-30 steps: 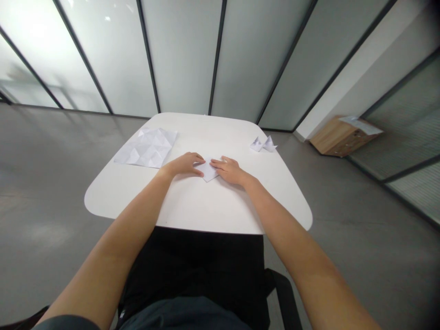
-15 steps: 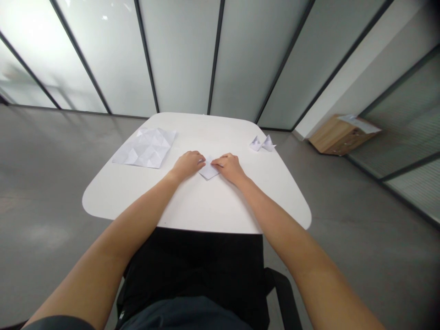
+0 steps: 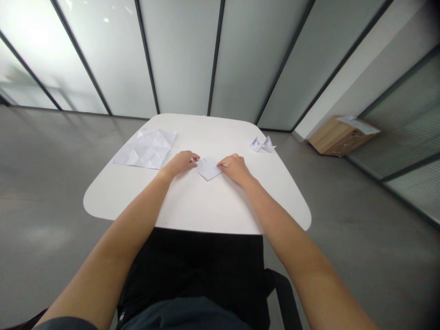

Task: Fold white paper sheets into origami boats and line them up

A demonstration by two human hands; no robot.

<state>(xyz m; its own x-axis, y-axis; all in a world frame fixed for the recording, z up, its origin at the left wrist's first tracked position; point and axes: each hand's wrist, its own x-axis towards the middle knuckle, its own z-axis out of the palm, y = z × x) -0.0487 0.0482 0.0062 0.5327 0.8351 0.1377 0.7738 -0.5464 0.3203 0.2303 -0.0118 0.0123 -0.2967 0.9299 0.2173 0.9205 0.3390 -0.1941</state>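
A small folded sheet of white paper lies on the white table, one corner pointing towards me. At its left corner, my left hand pinches the edge between thumb and fingers. My right hand is closed on the right corner, fingertips pressed together on the paper. Between the hands the paper's middle shows, with fold lines near its top.
Creased white paper sheets lie spread at the table's left. Two small folded paper shapes stand near the right edge of the table. A wooden cabinet stands on the floor at the right, before frosted glass walls.
My hands have moved apart, the left one further left and the right one slightly right. More of the folded paper now shows between them, and it looks wider.
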